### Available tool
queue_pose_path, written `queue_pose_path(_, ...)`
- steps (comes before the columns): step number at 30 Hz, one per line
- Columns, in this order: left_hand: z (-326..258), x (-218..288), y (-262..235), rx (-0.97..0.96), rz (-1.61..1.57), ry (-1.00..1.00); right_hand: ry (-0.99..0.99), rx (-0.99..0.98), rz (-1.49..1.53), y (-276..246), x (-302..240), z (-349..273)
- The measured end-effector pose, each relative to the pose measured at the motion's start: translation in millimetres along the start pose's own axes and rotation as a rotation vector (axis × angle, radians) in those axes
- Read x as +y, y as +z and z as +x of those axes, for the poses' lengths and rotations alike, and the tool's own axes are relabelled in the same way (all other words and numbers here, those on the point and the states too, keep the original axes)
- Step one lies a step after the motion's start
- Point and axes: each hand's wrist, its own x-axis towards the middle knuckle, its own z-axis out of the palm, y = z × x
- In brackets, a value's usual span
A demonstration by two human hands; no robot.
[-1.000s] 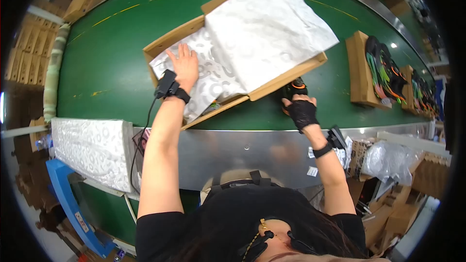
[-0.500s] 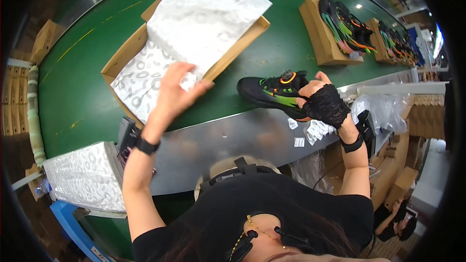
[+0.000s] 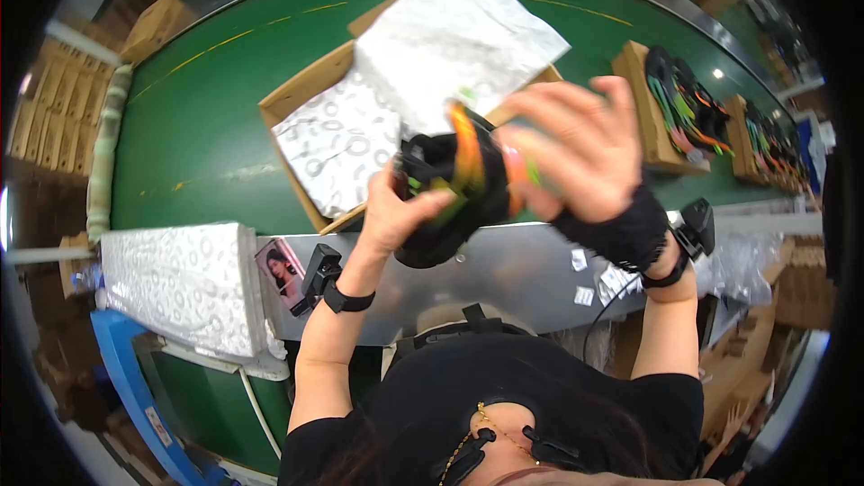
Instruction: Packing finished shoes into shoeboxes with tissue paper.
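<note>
A black sneaker [image 3: 447, 198] with green and orange parts is up in front of me, smeared by motion. My left hand [image 3: 392, 216] grips it from the left, thumb across its side. My right hand [image 3: 585, 148], in a black fingerless lace glove, is at the shoe's right side with fingers spread and blurred; whether the thumb touches the shoe I cannot make out. Just behind lies an open cardboard shoebox [image 3: 306, 85], lined with white patterned tissue paper [image 3: 432, 36] that stands up over its far side. The sneaker and my hands hide part of the box's near edge.
Boxes with sneakers on top [image 3: 670, 108] stand at the right on the green table [image 3: 198, 126]. A wrapped stack of patterned paper [image 3: 180, 279] lies at the left, beside a photo card [image 3: 282, 274]. Small white packets [image 3: 616, 281] lie on the metal edge at right.
The sneaker has come off the table and leftward, turned in the air. My left hand has left the tissue paper and taken hold of it. My right hand's fingers have spread.
</note>
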Motion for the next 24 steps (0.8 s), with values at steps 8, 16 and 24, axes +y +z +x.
queue_pose_path(8, 111, -29, -130, 0.386, -0.812, -0.074, 0.728, -0.487, 0.818, 103, 34, -73)
queue_pose_path(16, 167, -126, -151, 0.665, -0.276, -0.394, 1.515, -0.361, 1.572, 208, 20, -89)
queue_pose_path(24, 78, -53, -123, 0.622, -0.250, -0.148, 1.296, 0.113, 0.813, 224, -6, -83)
